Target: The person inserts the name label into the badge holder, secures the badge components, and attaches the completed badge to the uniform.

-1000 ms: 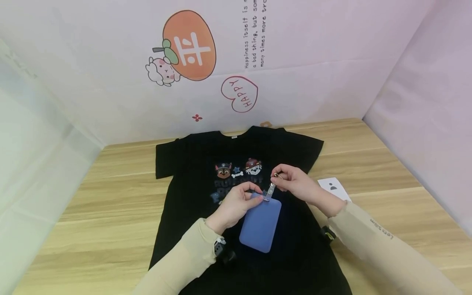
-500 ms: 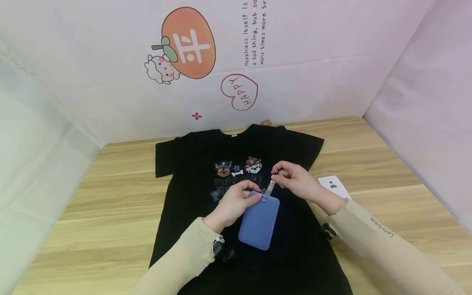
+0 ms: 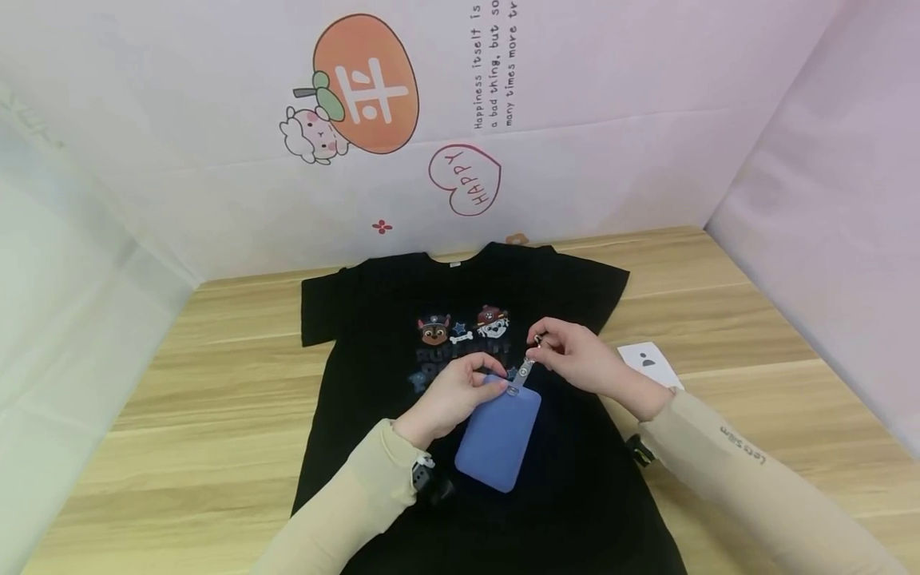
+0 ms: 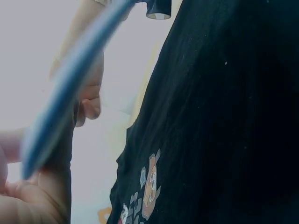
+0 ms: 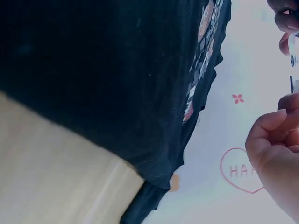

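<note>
A blue badge holder (image 3: 498,443) hangs tilted over the black T-shirt (image 3: 575,503). My left hand (image 3: 454,395) pinches its top edge near the slot between thumb and fingers. A short clear strap (image 3: 523,374) with a metal snap runs up from that slot. At the strap's upper end, my right hand (image 3: 575,355) pinches a small metal fitting, mostly covered by the fingers. The left wrist view shows the badge holder (image 4: 70,88) nearly edge-on, raised off the shirt. In the right wrist view the strap (image 5: 293,60) lies between both hands at the frame's edge.
The shirt lies flat on a wooden table (image 3: 208,415), its cartoon dog print (image 3: 463,327) facing up. A white card (image 3: 650,363) with grey marks lies beyond my right forearm. White printed cloth (image 3: 611,144) closes off the back and both sides.
The badge holder's lower end has swung a little to the left, so it tilts more. Both hands keep their pinch and have barely shifted.
</note>
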Available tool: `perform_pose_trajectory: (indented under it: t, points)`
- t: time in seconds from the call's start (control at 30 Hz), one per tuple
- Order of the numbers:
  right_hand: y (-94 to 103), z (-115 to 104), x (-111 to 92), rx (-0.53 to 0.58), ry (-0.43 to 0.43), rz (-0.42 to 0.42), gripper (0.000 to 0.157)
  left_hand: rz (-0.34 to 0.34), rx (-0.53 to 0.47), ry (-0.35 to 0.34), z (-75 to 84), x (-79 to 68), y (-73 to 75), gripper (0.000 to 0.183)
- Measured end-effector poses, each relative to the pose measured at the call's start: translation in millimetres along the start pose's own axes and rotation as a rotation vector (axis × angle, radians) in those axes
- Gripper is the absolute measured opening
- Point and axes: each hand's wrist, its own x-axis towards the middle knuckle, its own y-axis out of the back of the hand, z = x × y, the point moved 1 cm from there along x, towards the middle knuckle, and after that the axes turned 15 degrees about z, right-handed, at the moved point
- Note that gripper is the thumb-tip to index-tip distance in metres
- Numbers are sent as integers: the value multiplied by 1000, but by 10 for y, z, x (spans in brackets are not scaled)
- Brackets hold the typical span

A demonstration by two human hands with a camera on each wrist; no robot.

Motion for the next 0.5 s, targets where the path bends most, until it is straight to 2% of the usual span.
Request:
perform_pose_trajectory:
  t: [0.07,0.23,0.37,0.5]
  points:
    - [-4,-29,-5,-36,54,11,14,-5,21,9,11,-8,4,16]
    - [-9,-116,-20,-113,258,40,16,-13,54,13,-2,6,7,17]
    - [-34,-157,-33,-220,420,71,17,-5,81,19,-17,12,11,16]
    - [-72,-184,-52,-318,629,122,21,10,100,30,-34,12,15,14]
